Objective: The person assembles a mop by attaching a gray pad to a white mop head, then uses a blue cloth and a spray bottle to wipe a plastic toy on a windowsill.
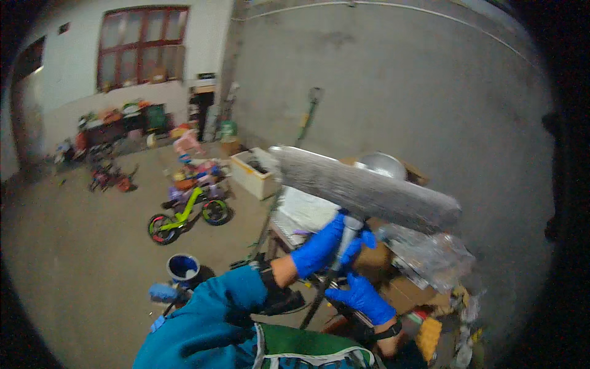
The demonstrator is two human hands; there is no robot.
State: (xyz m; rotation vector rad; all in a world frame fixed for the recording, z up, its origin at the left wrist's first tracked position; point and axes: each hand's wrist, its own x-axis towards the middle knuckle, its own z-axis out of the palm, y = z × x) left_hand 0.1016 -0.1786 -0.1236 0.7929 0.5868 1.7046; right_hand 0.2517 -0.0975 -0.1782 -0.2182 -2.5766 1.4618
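Evidently, at the upper left of the frame there is a red-framed window (pixel 142 46), and below it toward the left of centre a lime-green balance bike (pixel 186 211) stands on the concrete floor (pixel 104 246). Beneath the bike, in the lower left, sits a blue bucket (pixel 170 270); a white foam box (pixel 249 179) lies farther right, near the middle. In the lower centre, the left hand (pixel 321 246), gloved in blue, has its grip wrapped around the neck of a flat mop (pixel 369 189), whose long grey pad slants across the centre right, raised. The gloved right hand (pixel 362 299) is beside the pole, lower down; I cannot tell whether its grip clasps it. Partly behind the pad is a metal bowl (pixel 382 163), with a crumpled clear plastic bag (pixel 439 255) at lower right.
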